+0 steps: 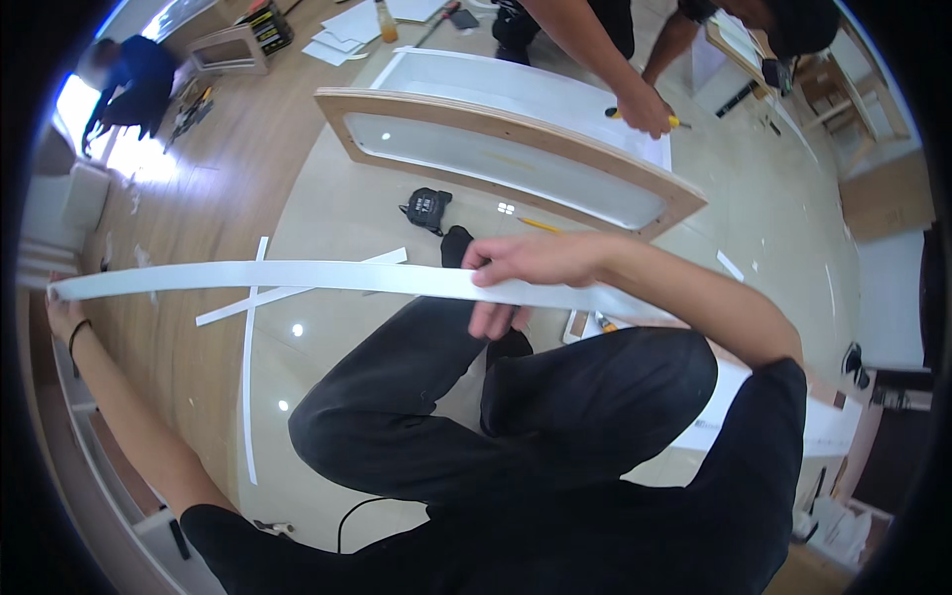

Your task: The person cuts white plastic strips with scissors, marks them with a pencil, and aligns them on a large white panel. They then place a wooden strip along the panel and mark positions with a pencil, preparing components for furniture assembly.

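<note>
While the person sits on the floor with legs folded, both hands hold a long, thin, white plastic strip (297, 277) stretched out flat in front of the body. The right hand (516, 273) is curled over the strip, thumb under and fingers on top, pinching it near the middle. The left hand (61, 312) is far out to the side at the strip's other end. It looks closed around the tip, but the picture bends so much there that I cannot be sure how the fingers sit.

To do this well, I think the strip should stay straight and a little tight between the two hands, so it does not sag or twist. The right hand should pinch softly, because a hard squeeze could kink such a thin strip.

Just beyond the right hand lie a black tape measure (426, 208) and a yellow pencil (540, 225) on the pale floor. Farther out stands a curved wooden panel with a white face (516, 159), where another person's hand (645, 109) works with a yellow-handled tool. Below the left-hand end, more white strips (250, 347) lie crossed on the floor, well apart from the one being held.
</note>
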`<act>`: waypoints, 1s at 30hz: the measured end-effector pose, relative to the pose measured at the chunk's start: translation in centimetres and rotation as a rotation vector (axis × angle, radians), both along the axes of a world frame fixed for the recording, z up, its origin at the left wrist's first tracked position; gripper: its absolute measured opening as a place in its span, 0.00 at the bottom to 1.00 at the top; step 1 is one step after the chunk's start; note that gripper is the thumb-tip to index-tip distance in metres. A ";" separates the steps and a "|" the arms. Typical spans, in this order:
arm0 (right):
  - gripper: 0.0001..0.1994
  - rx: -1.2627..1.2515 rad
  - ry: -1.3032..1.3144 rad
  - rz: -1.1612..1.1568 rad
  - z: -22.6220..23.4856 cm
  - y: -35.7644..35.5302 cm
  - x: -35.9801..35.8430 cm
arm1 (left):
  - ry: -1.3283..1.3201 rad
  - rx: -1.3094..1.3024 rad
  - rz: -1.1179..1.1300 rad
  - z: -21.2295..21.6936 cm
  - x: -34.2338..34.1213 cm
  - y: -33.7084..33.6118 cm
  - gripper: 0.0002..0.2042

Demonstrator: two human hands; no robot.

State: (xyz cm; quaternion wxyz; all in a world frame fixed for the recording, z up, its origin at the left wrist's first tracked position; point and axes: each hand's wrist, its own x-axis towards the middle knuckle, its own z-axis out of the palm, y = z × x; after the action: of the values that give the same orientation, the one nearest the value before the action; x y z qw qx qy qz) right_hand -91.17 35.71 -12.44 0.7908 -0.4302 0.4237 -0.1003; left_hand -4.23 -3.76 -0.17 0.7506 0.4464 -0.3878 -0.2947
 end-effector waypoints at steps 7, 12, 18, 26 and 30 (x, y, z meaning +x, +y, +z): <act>0.14 -0.146 0.011 0.123 -3.6 -3.0 1.4 | -0.091 -0.146 0.097 6.7 -1.0 1.6 0.19; 0.16 -0.240 -0.084 0.255 -6.0 -3.1 1.7 | -0.136 -0.079 0.059 9.1 -2.2 2.8 0.19; 0.15 -0.178 -0.137 0.246 -7.0 -1.9 1.2 | -0.240 -0.066 0.038 7.9 -6.9 5.4 0.22; 0.15 -0.132 -0.097 0.270 -3.5 -1.4 1.1 | 0.000 -0.224 0.012 6.7 -18.8 10.9 0.20; 0.18 -0.195 -0.072 0.258 -1.9 -0.6 0.4 | 0.076 -0.074 0.062 5.1 -19.0 13.5 0.19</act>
State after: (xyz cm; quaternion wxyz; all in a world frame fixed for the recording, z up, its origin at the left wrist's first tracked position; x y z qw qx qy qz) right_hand -90.80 35.08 -14.31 0.7663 -0.5519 0.3245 -0.0537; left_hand -23.28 9.74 4.93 0.7897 0.4185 -0.3555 -0.2736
